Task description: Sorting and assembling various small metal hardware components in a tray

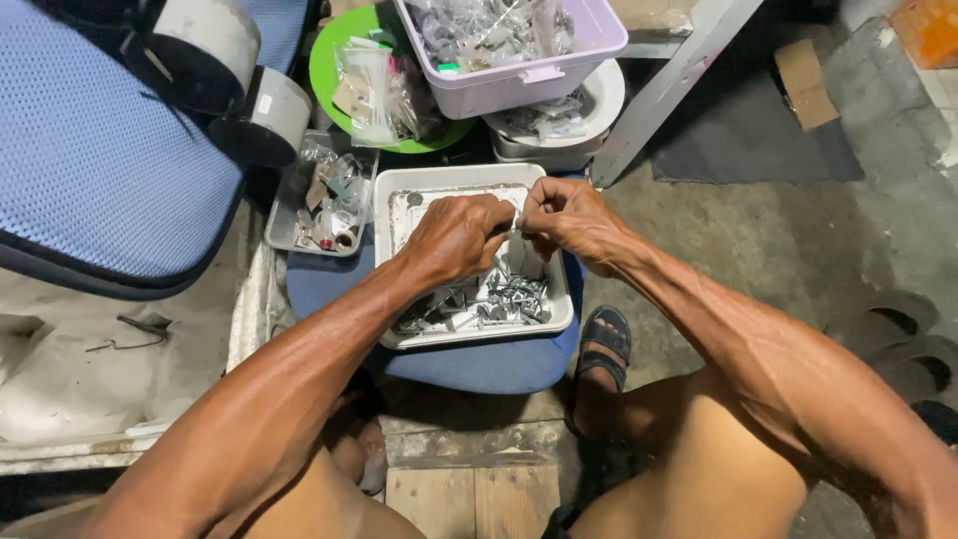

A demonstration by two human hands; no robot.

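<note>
Nearest, at six o'clock, a wooden board [471,499] is lying on the floor between the person's bare knees, and a dark sandal [603,344] is showing at about five o'clock. Just beyond, a white square tray [477,329] is sitting on a blue stool cushion [479,364], holding a heap of small metal screws [489,297] along its near side. Over the tray, near the centre, the left hand [454,238] and the right hand [569,215] are meeting fingertip to fingertip, both pinching a small pale piece [516,222] between them; what the piece is cannot be told, since it is mostly hidden. At nine o'clock of the tray, a shallow grey tray [284,235] of small parts is standing beside it. Farther out, towards twelve o'clock, a white bowl [599,105] is carrying a lilac plastic box [589,45] full of clear bags, with a green plate [329,60] of bagged bits at eleven o'clock. A blue mesh chair seat [90,150] is filling the ten o'clock corner.
</note>
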